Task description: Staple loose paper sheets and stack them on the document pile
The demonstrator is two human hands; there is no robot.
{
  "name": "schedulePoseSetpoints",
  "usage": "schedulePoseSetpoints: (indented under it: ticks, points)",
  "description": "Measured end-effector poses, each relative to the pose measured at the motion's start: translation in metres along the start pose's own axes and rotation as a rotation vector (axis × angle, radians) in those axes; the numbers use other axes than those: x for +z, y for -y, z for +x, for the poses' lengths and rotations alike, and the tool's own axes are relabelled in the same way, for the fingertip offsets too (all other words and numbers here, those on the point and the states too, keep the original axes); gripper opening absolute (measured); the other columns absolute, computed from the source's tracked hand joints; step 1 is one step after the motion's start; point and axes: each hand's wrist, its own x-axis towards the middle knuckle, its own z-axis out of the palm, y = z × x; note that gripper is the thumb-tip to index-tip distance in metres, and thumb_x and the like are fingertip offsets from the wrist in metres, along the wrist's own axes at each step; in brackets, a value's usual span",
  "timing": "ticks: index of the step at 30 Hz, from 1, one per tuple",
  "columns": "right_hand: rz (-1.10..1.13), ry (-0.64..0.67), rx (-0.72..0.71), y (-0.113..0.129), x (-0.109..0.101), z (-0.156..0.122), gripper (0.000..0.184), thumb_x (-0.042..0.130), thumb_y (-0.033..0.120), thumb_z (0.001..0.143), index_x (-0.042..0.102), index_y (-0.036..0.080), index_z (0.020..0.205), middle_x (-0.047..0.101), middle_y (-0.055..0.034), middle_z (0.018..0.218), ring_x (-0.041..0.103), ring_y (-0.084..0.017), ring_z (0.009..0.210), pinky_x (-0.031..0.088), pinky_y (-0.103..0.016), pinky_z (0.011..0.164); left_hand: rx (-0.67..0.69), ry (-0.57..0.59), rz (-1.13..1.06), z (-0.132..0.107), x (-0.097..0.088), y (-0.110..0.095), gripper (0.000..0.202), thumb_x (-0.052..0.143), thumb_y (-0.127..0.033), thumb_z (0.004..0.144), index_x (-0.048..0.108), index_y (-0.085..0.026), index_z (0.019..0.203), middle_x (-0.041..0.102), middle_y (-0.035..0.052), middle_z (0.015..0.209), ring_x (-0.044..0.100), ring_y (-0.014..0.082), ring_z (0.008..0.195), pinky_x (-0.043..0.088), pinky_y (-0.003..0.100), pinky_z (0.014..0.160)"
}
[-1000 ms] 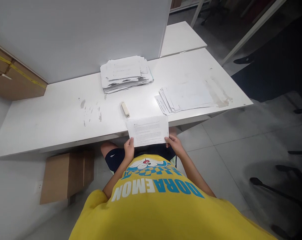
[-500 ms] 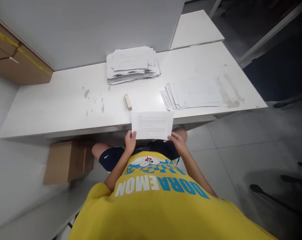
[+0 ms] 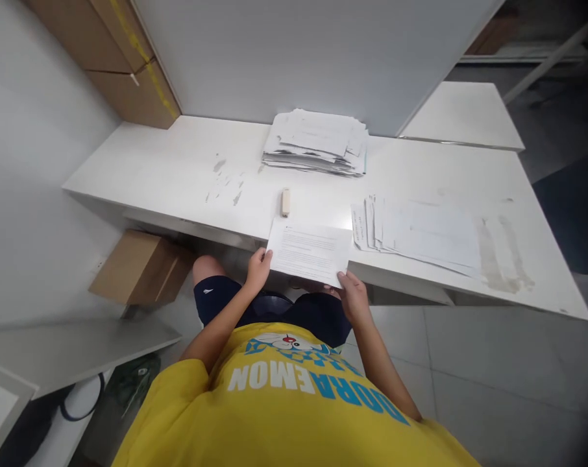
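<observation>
I hold a printed sheet of paper (image 3: 309,251) by its near corners at the front edge of the white table (image 3: 177,181). My left hand (image 3: 259,267) grips its left corner and my right hand (image 3: 352,296) grips its right corner. A small beige stapler (image 3: 285,201) lies on the table just beyond the sheet. A fanned spread of papers (image 3: 420,235) lies to the right of the sheet. A thick stack of papers (image 3: 318,141) sits at the back against the white partition.
A cardboard box (image 3: 141,267) stands on the floor under the table at left. More cardboard boxes (image 3: 123,58) lean at the back left. A second white table (image 3: 462,117) adjoins at the back right. A low grey shelf (image 3: 74,344) is at my left.
My view has swung to the left, so the table now runs slanted. Both hands keep hold of the sheet, which sits slightly further onto the table edge.
</observation>
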Motion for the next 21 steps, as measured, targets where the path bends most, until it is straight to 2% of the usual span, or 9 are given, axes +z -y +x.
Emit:
schedulePoseSetpoints:
  ticks: [3, 5, 7, 9, 12, 13, 15, 18, 21]
  points:
    - [0.054, -0.040, -0.010, 0.011, -0.003, 0.007, 0.041, 0.075, 0.051, 0.071, 0.068, 0.017, 0.095, 0.071, -0.0052, 0.079, 0.062, -0.017, 0.058, 0.047, -0.027, 0.049, -0.022, 0.020, -0.029, 0.003, 0.001, -0.007, 0.032, 0.053, -0.041, 0.090, 0.051, -0.020, 0.067, 0.047, -0.0031, 0.063, 0.045, 0.0130, 0.063, 0.036, 0.024, 0.063]
    - [0.054, -0.057, -0.024, 0.018, -0.006, 0.014, 0.039, 0.077, 0.048, 0.070, 0.068, 0.016, 0.091, 0.071, -0.0062, 0.081, 0.063, -0.016, 0.057, 0.046, -0.026, 0.046, 0.016, -0.059, -0.002, 0.006, 0.001, -0.013, 0.029, 0.054, -0.043, 0.091, 0.052, -0.020, 0.074, 0.051, -0.0019, 0.068, 0.048, 0.0136, 0.065, 0.039, 0.025, 0.065]
    - [0.044, -0.105, -0.029, 0.025, -0.009, 0.023, 0.039, 0.080, 0.047, 0.066, 0.067, 0.017, 0.086, 0.071, -0.0062, 0.082, 0.062, -0.016, 0.055, 0.045, -0.025, 0.042, 0.167, -0.167, 0.094, 0.017, 0.000, -0.022, 0.028, 0.054, -0.046, 0.092, 0.052, -0.020, 0.080, 0.055, 0.0010, 0.077, 0.052, 0.0149, 0.071, 0.043, 0.027, 0.070]
    - [0.005, -0.158, -0.044, 0.033, -0.011, 0.033, 0.038, 0.081, 0.047, 0.064, 0.066, 0.018, 0.084, 0.071, -0.0051, 0.082, 0.064, -0.017, 0.055, 0.045, -0.025, 0.039, 0.398, -0.175, 0.228, 0.042, 0.003, -0.034, 0.030, 0.049, -0.049, 0.095, 0.054, -0.020, 0.087, 0.059, 0.0061, 0.087, 0.057, 0.0185, 0.083, 0.047, 0.032, 0.080]
    - [-0.144, -0.164, -0.045, 0.044, -0.014, 0.046, 0.038, 0.079, 0.048, 0.066, 0.067, 0.020, 0.089, 0.070, -0.0031, 0.080, 0.067, -0.020, 0.058, 0.049, -0.027, 0.040, 0.671, 0.063, 0.413, 0.099, 0.018, -0.048, 0.044, 0.037, -0.056, 0.099, 0.059, -0.019, 0.110, 0.064, 0.0142, 0.115, 0.057, 0.0263, 0.116, 0.043, 0.042, 0.104]
    - [-0.195, -0.150, -0.035, 0.048, -0.014, 0.048, 0.039, 0.077, 0.048, 0.067, 0.067, 0.020, 0.092, 0.070, -0.0028, 0.080, 0.068, -0.021, 0.058, 0.051, -0.028, 0.041, 0.704, 0.164, 0.447, 0.118, 0.026, -0.049, 0.050, 0.036, -0.059, 0.098, 0.057, -0.020, 0.122, 0.060, 0.0151, 0.130, 0.050, 0.0280, 0.129, 0.037, 0.045, 0.112]
    - [-0.260, -0.138, -0.026, 0.051, -0.013, 0.051, 0.039, 0.075, 0.049, 0.071, 0.066, 0.021, 0.097, 0.069, -0.0023, 0.079, 0.070, -0.022, 0.059, 0.052, -0.029, 0.042, 0.681, 0.361, 0.475, 0.150, 0.041, -0.046, 0.058, 0.028, -0.064, 0.098, 0.050, -0.025, 0.136, 0.048, 0.0112, 0.150, 0.034, 0.0285, 0.147, 0.028, 0.047, 0.120]
    - [-0.296, -0.198, -0.080, 0.051, -0.006, 0.048, 0.037, 0.071, 0.051, 0.073, 0.065, 0.021, 0.095, 0.067, -0.0017, 0.075, 0.070, -0.021, 0.060, 0.048, -0.025, 0.040, 0.634, 0.540, 0.413, 0.173, 0.056, -0.033, 0.062, 0.021, -0.065, 0.099, 0.042, -0.031, 0.147, 0.036, 0.0033, 0.162, 0.017, 0.0258, 0.155, 0.018, 0.048, 0.126]
    - [-0.279, -0.333, -0.135, 0.050, 0.006, 0.044, 0.034, 0.069, 0.051, 0.073, 0.064, 0.019, 0.084, 0.061, -0.0003, 0.064, 0.065, -0.017, 0.053, 0.040, -0.021, 0.036, 0.632, 0.593, 0.334, 0.174, 0.058, -0.027, 0.063, 0.021, -0.064, 0.099, 0.035, -0.033, 0.152, 0.028, 0.0004, 0.165, 0.010, 0.0241, 0.157, 0.013, 0.048, 0.127]
